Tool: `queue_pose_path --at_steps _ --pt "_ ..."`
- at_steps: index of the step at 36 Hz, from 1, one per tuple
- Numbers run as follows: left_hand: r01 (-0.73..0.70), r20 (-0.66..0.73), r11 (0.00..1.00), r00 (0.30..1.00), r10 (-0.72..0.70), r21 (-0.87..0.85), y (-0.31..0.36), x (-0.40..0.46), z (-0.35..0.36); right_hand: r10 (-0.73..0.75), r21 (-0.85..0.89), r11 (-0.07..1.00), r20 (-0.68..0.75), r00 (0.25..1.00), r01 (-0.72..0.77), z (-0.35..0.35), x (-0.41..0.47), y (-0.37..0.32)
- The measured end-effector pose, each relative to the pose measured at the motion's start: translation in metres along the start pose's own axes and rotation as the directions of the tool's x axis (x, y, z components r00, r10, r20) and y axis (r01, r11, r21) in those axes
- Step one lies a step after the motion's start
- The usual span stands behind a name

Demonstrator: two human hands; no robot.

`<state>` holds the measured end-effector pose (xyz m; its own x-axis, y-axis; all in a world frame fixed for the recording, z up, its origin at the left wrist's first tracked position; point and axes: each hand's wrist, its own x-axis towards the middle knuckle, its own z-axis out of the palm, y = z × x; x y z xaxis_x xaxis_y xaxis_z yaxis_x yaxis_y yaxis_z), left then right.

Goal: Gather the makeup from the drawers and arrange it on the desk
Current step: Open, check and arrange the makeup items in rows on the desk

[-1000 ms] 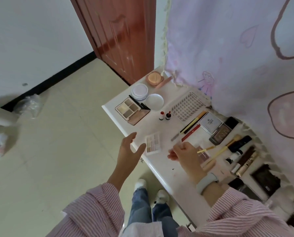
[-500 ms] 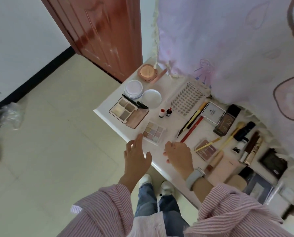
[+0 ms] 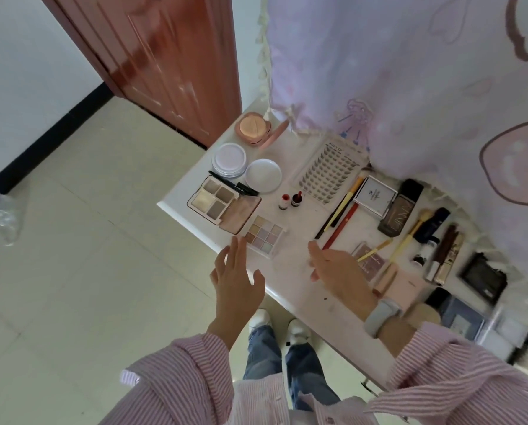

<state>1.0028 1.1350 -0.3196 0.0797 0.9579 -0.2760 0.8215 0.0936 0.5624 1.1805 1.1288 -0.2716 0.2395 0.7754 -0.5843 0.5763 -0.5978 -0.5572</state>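
Arranging is the step in hand: makeup lies spread across the white desk (image 3: 290,271), and both hands hover over its near edge holding nothing. Left hand (image 3: 236,279) has its fingers straight and spread, tips just short of the pastel palette (image 3: 264,237). Right hand (image 3: 336,268) is relaxed, fingers loosely extended and slightly curled, close to the tip of the red pencil (image 3: 339,227) without clearly touching it; motion blur makes that gap hard to judge.

By the look of it the pastel palette is freshly placed and sits skewed, one corner turned toward the desk edge, beside the larger four-pan palette (image 3: 215,199), which lies open with its lid folded out. Next move likely calls for either squaring that small palette with a light push from flat fingers, or going for more items; the drawers are not in view.

Red pencil's long axis runs diagonally, its near end pointing at the right hand and its far end toward the lash tray (image 3: 328,176) and curtain (image 3: 410,87). Two other pencils (image 3: 344,205) lie nearly parallel beside it.
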Motion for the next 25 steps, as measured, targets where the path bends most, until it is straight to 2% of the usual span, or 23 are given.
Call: queue_pose_path --at_steps 2,5,10,13,15,17,21,25 --pt "-0.08 -0.119 0.996 0.99 0.075 -0.035 -0.001 -0.005 0.0 -0.027 0.061 0.998 -0.089 0.996 0.033 -0.021 0.006 0.005" --pt "-0.217 -0.307 0.976 0.929 0.206 -0.001 0.0 -0.009 -0.002 -0.149 0.01 0.988 -0.176 0.973 0.153 -0.05 0.026 0.008" --pt "-0.324 -0.433 0.945 0.848 0.306 0.033 0.019 0.008 -0.017 -0.351 -0.248 0.921 -0.193 0.916 0.301 -0.072 0.075 -0.007" --pt "-0.346 -0.437 0.937 0.837 0.33 0.045 0.032 0.028 -0.027 -0.433 -0.477 0.808 -0.079 0.898 0.347 -0.072 0.11 -0.02" --pt "-0.342 -0.43 0.939 0.841 0.328 0.047 0.038 0.043 -0.032 -0.463 -0.66 0.657 0.026 0.886 0.363 -0.072 0.127 -0.028" --pt "-0.321 -0.417 0.946 0.854 0.31 0.045 0.042 0.057 -0.037 -0.454 -0.768 0.505 0.152 0.878 0.393 -0.074 0.139 -0.036" --pt "-0.296 -0.395 0.954 0.872 0.29 0.046 0.047 0.08 -0.043 -0.248 -0.793 0.36 0.426 0.87 0.491 -0.082 0.157 -0.051" --pt "-0.287 -0.389 0.956 0.876 0.284 0.052 0.051 0.092 -0.044 -0.163 -0.82 0.206 0.509 0.845 0.534 -0.09 0.165 -0.063"
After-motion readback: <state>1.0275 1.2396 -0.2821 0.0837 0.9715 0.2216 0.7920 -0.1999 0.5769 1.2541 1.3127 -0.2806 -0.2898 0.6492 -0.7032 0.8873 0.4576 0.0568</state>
